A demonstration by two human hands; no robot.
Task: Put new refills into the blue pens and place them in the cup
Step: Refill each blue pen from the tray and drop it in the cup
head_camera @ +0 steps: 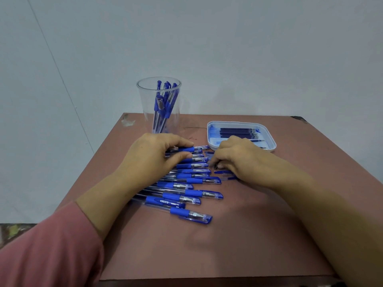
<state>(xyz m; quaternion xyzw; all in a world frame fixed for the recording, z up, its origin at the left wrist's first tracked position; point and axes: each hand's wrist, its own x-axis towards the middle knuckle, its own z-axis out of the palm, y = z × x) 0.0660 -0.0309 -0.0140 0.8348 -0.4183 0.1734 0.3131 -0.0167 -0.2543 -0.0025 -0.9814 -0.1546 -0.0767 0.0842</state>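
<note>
Several blue pens (186,184) lie in a row across the middle of the brown table (228,235). My left hand (153,156) rests on the far end of the row, its fingers and thumb curled round the farthest pen (199,148). My right hand (238,160) is beside the pen tips with curled fingers pinching a small dark part (216,167); what it is I cannot tell. Loose blue pieces (222,172) lie under that hand. A clear plastic cup (158,106) at the back holds several blue pens. A white tray (240,135) at the back right holds several dark refills.
The table's near half (207,255) is bare brown surface. Its left edge drops off close to the pen row. A plain pale wall stands behind the table. My pink sleeve (47,251) fills the lower left corner.
</note>
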